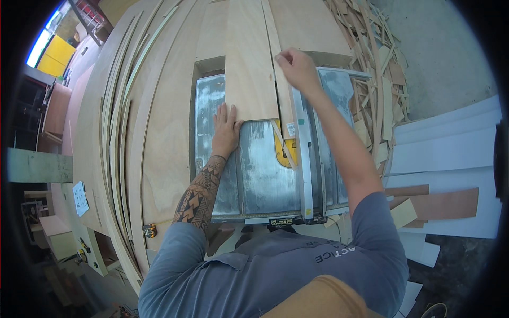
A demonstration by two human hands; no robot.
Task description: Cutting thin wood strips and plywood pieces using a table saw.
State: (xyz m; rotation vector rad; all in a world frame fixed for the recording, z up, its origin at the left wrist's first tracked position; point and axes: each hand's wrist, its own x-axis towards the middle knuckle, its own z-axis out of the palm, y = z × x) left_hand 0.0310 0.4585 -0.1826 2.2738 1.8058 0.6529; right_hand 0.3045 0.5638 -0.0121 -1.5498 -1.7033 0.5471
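My left hand (227, 131) rests flat and open at the near left corner of a long plywood board (250, 69). The board lies on a table saw's grey metal top (268, 180). Over a narrow wood strip (286, 108) at the board's right, my right hand (298, 70) is raised with its fingers curled together; whether anything is between them is hidden. A dark gap separates strip and board. Beside the strip runs the metal rip fence (306, 175). A yellow insert (282, 153) shows near the board's end, with a thin sliver of wood across it. I cannot make out the blade.
Long thin wood strips (119, 122) lie along the left of the surrounding plywood worktop (164, 153). A tape measure (150, 230) sits at its near left edge. Offcuts (379, 79) are heaped at the right, with white sheets (445, 143) and brown pieces (448, 204) below.
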